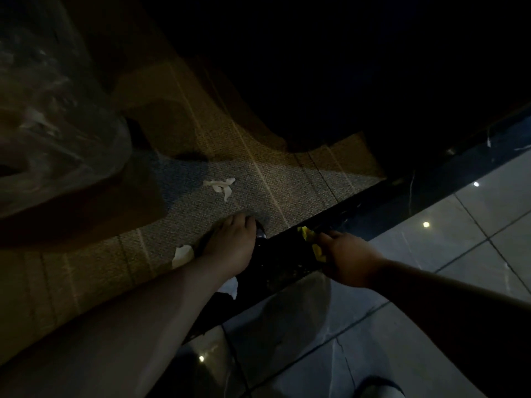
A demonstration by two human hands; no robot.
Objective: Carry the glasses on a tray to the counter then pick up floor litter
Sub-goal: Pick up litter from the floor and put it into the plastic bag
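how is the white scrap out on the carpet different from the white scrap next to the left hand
The white scrap farther out is thin, twisted and strung out in strips; the white scrap by the left hand is a more compact, folded piece. The far one lies clear of both hands on the carpet, while the near one sits right beside the left hand. Both are pale paper-like litter lying on the carpet, not yet picked up.

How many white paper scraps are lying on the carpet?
2: a twisted scrap beyond the left hand, another scrap left of its wrist. Dark areas may hide more.
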